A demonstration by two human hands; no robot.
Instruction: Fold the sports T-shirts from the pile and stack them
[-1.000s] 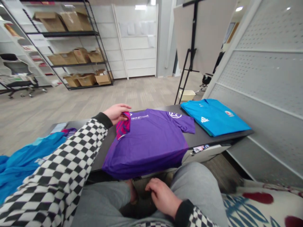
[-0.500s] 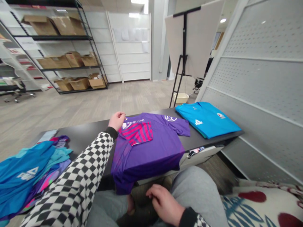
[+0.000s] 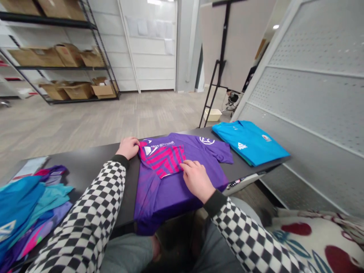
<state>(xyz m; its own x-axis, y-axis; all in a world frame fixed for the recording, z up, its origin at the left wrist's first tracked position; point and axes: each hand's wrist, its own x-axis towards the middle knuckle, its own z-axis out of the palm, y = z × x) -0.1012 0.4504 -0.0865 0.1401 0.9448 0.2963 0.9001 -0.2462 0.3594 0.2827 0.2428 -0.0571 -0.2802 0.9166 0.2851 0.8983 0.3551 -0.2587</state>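
A purple T-shirt (image 3: 173,193) lies partly folded on the dark table, its lower part hanging over the near edge. Its pink-and-purple striped sleeve (image 3: 165,161) is turned inward across the body. At the shirt's far left corner, my left hand (image 3: 127,148) pinches the folded edge. My right hand (image 3: 197,180) has its fingers closed at the sleeve's right end, over the middle of the shirt. The other sleeve (image 3: 220,151) points right, with a white round logo beside it.
Folded blue shirts (image 3: 250,142) lie at the table's right end. Rumpled blue, teal and purple shirts (image 3: 36,212) are heaped on the left. The dark table (image 3: 93,161) shows between. A board on a black stand (image 3: 217,76) and a perforated partition (image 3: 307,94) stand beyond.
My right hand has risen from my lap to the striped sleeve. My left hand stays by the shirt's far left corner, where the sleeve now lies more spread out. The view has shifted slightly.
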